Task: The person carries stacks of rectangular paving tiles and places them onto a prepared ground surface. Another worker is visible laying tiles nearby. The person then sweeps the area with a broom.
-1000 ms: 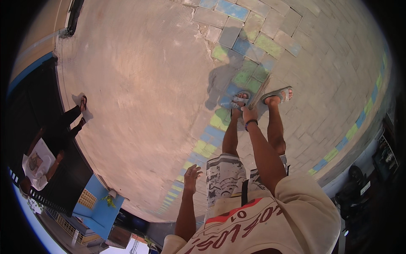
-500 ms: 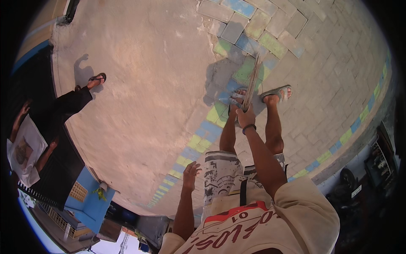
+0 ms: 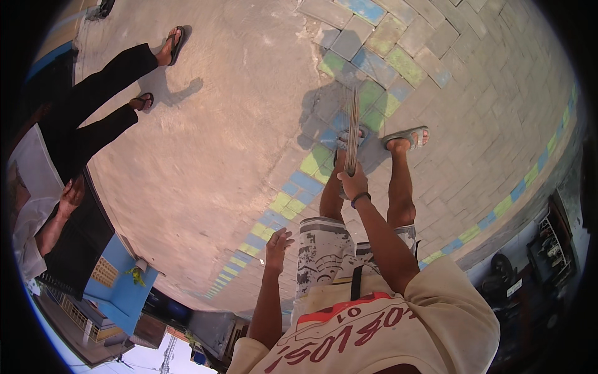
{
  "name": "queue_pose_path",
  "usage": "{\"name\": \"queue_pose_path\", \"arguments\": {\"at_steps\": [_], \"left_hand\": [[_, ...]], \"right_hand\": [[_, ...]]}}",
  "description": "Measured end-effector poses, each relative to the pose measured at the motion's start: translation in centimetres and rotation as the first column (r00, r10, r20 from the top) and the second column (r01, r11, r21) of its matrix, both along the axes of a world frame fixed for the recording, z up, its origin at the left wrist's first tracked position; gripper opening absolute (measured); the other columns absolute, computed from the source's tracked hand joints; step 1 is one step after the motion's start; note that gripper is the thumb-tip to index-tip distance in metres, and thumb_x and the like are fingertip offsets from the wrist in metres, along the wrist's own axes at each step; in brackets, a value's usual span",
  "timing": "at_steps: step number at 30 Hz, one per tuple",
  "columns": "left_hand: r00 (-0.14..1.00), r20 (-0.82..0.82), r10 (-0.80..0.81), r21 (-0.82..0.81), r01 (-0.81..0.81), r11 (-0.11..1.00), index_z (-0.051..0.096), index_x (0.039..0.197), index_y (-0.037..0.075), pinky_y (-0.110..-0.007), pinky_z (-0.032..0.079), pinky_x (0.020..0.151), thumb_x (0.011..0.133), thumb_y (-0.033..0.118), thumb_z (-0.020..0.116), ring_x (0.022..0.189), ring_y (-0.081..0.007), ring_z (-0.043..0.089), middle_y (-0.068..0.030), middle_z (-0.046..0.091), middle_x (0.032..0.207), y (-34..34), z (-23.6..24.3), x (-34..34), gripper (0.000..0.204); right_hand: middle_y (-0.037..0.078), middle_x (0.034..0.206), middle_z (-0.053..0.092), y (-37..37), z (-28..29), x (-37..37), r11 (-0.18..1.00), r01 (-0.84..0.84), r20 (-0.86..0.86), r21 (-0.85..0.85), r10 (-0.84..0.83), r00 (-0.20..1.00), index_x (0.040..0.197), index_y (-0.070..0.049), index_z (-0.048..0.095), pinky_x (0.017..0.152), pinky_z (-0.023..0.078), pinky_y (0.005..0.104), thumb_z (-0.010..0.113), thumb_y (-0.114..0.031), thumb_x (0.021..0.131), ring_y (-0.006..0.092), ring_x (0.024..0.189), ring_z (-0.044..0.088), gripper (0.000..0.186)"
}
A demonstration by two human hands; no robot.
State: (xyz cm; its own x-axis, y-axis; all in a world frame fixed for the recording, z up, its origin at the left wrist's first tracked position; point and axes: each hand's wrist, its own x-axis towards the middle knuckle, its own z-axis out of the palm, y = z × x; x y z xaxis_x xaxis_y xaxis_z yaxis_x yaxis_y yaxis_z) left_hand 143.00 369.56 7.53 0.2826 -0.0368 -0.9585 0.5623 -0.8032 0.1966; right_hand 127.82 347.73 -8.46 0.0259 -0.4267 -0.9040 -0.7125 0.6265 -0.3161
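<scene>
The right hand (image 3: 353, 184) is closed around the top of a bundled stick broom (image 3: 352, 128), whose bristles reach down to the painted paving stones (image 3: 398, 62) just beside the person's sandalled feet. The left hand (image 3: 277, 246) hangs open and empty near the hip. The sweeping stroke appears underway; the next pass likely calls for dragging the bristles across the pavement.

Broom (image 3: 352, 124): bundle of thin dry stick bristles, matt, stiff-looking. Paving blocks (image 3: 473, 81): rough concrete w/ worn, faded blue/green/yellow paint. Bare ground (image 3: 237, 143) next to it: smoother concrete, dusty, matt. Sandals (image 3: 408, 136): rubbery, dull grey. Shirt (image 3: 398, 324): soft cotton-like cloth, cracked red print. Shorts (image 3: 321, 249): printed fabric. Wristband (image 3: 359, 198): dark, material unclear.
</scene>
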Motion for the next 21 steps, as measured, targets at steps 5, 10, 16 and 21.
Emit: {"name": "queue_pose_path", "arguments": {"at_steps": [5, 10, 16, 21], "left_hand": [[0.999, 0.016, 0.029, 0.0, -0.029, 1.0, 0.041, 0.125, 0.0, -0.032, 0.042, 0.082, 0.09, 0.032, 0.049, 0.095, -0.0209, 0.057, -0.0146, 0.055, 0.112, 0.5, 0.8, -0.4, 0.048], [0.999, -0.001, -0.046, -0.02, 0.046, 0.999, 0.041, 0.125, -0.001, -0.032, 0.042, 0.082, 0.09, 0.032, 0.049, 0.095, -0.0211, 0.057, -0.0145, 0.055, 0.112, -0.8, 0.0, 1.3, 0.049], [1.0, 0.002, -0.004, -0.007, 0.004, 1.0, 0.04, 0.125, -0.002, -0.033, 0.043, 0.081, 0.089, 0.033, 0.049, 0.094, -0.0222, 0.058, -0.0152, 0.056, 0.111, 2.0, 0.2, -0.8, 0.051], [0.997, 0.021, 0.079, 0.005, -0.079, 0.997, 0.041, 0.124, -0.002, -0.033, 0.042, 0.082, 0.089, 0.034, 0.05, 0.094, -0.0222, 0.058, -0.0151, 0.056, 0.111, 2.6, 0.8, -2.0, 0.051]], "right_hand": [[0.009, 0.082, 0.057, 2.0, -4.6, -2.4, 0.849, 0.529, -0.116, 0.01, -0.524, 0.844, 0.106, -0.001, 0.05, 0.071, 0.047, 0.0385, 0.065, -0.021, 0.068, 0.0238, 0.075, 0.058, 0.046], [0.008, 0.079, 0.054, 0.2, -16.1, 3.8, 0.677, 0.659, -0.097, 0.328, -0.669, 0.737, 0.097, -0.002, 0.052, 0.058, 0.049, 0.036, 0.065, -0.02, 0.069, 0.023, 0.064, 0.057, 0.036], [0.01, 0.079, 0.055, -3.1, -7.7, 10.8, 0.511, 0.685, 0.027, 0.52, -0.811, 0.584, 0.09, -0.004, 0.05, 0.057, 0.052, 0.0373, 0.063, -0.018, 0.071, 0.0226, 0.061, 0.058, 0.027], [0.011, 0.083, 0.057, -0.2, -3.5, 6.4, 0.57, 0.776, 0.257, 0.271, -0.82, 0.512, 0.097, -0.003, 0.051, 0.059, 0.052, 0.035, 0.062, -0.013, 0.071, 0.0211, 0.067, 0.061, 0.03]]}}
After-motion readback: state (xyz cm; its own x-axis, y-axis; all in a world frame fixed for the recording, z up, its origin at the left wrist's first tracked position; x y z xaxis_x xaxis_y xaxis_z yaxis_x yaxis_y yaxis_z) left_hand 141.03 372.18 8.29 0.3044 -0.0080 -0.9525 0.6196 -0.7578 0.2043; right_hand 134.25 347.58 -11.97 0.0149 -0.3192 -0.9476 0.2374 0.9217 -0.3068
